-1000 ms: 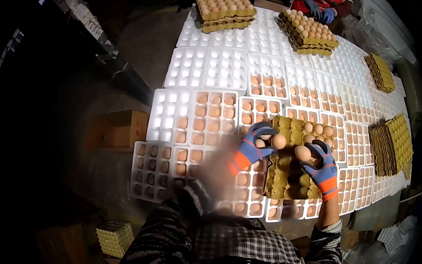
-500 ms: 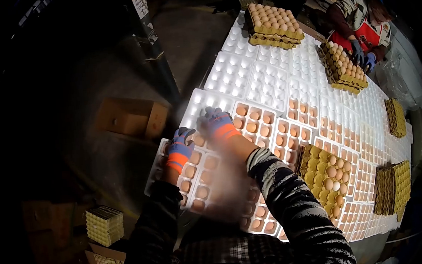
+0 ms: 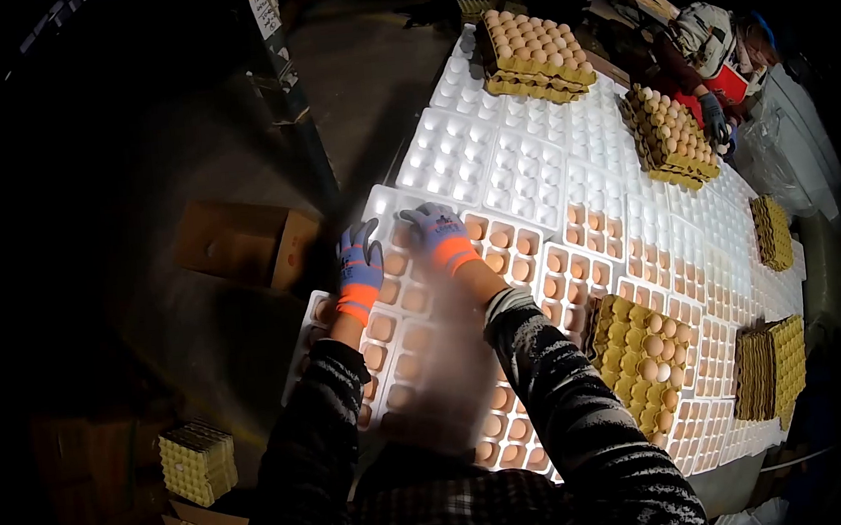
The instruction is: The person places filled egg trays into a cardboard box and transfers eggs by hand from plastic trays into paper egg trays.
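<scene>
My left hand (image 3: 361, 268), in a grey-blue glove with an orange cuff, is over the left edge of a white foam egg tray (image 3: 381, 206); its fingers are partly spread. Close beside it, my right hand (image 3: 440, 234), gloved alike, reaches palm down over the same tray with fingers curled; what lies under them is hidden. Brown eggs (image 3: 396, 264) sit in the cells just below the hands, while the far cells are bare. A blurred smear covers part of the view below my right hand.
More foam trays (image 3: 446, 150) cover the table, several filled with eggs. A pulp tray (image 3: 613, 346) partly filled with eggs lies to the right. Egg stacks (image 3: 537, 47) stand farther back, near a gloved co-worker (image 3: 713, 117). A cardboard box (image 3: 244, 243) and post (image 3: 286, 94) are left.
My left hand has moved up along the tray edge, away from the eggs. My right hand stays over nearly the same cells. The view has shifted slightly.
</scene>
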Demonstrator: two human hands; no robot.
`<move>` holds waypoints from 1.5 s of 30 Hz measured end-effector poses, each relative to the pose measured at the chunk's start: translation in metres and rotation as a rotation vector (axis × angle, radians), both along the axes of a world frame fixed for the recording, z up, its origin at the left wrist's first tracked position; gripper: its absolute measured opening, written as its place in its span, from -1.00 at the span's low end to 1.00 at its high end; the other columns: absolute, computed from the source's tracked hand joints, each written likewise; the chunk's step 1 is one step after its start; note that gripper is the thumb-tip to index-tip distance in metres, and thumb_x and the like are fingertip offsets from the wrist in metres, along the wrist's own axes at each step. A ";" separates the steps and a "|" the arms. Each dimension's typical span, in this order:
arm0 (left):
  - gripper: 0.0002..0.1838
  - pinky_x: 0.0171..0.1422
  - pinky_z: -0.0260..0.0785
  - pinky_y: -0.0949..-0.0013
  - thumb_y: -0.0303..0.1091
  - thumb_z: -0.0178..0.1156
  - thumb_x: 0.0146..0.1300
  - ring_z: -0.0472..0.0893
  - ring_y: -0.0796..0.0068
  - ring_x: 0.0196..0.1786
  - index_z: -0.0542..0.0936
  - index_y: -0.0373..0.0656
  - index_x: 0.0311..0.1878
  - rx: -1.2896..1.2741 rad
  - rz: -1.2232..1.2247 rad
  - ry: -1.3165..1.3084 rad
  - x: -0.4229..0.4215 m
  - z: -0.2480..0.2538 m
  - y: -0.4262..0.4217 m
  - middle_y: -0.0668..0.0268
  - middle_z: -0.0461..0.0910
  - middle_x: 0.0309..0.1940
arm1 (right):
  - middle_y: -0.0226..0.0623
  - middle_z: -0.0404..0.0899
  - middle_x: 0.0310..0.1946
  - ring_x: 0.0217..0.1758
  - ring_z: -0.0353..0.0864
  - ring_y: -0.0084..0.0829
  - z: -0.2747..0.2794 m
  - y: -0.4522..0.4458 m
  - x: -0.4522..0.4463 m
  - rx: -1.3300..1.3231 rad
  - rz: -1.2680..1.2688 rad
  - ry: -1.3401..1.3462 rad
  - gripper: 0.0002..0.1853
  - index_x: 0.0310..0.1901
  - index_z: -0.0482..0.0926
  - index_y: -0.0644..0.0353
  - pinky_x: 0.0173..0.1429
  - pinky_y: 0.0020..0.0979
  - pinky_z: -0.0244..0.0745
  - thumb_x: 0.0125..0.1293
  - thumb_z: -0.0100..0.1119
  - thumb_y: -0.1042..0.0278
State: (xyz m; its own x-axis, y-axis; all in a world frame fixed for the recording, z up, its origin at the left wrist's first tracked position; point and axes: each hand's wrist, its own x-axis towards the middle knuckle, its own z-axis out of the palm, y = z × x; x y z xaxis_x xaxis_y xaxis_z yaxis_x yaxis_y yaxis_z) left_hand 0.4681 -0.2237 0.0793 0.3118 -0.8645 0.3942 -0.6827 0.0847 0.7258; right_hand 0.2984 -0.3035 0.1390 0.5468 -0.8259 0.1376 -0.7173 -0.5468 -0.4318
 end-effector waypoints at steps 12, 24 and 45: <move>-0.50 0.31 0.43 0.15 -0.18 0.22 0.45 0.61 0.02 0.20 0.51 -0.27 0.33 0.349 0.092 0.028 0.042 -0.074 -0.021 -0.05 0.61 0.22 | -0.15 0.50 0.26 0.30 0.49 -0.04 0.073 0.131 -0.174 0.096 -0.126 -0.569 -0.52 0.28 0.56 0.00 0.39 -0.18 0.44 0.30 0.27 0.37; -0.45 0.44 0.33 0.16 -0.46 0.33 0.27 0.54 0.10 0.30 0.52 -0.18 0.35 0.090 -0.813 0.193 -0.236 0.049 0.019 0.11 0.59 0.24 | -0.13 0.65 0.13 0.16 0.65 -0.07 0.097 0.271 -0.495 0.253 -1.287 -0.119 -0.44 0.18 0.65 0.02 0.24 -0.15 0.56 0.21 0.36 -0.08; -0.63 0.14 0.47 0.25 -0.24 0.11 0.33 0.58 0.24 -0.02 0.57 -0.15 0.14 0.476 -1.421 0.604 -0.458 0.087 0.017 0.18 0.52 0.11 | -0.12 0.74 -0.07 -0.01 0.72 -0.10 0.108 0.219 -0.512 0.397 -1.124 -0.040 -0.44 0.06 0.66 0.07 0.13 -0.21 0.57 0.07 0.48 -0.06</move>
State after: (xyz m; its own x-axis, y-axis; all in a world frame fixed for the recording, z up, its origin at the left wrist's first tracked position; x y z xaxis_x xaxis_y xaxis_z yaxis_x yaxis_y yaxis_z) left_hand 0.0101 -0.2071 0.1667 -0.8045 -0.5765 0.1428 0.1274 0.0673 0.9896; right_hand -0.2131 -0.0841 0.2473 -0.5088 -0.8282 -0.2351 -0.6912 0.5558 -0.4619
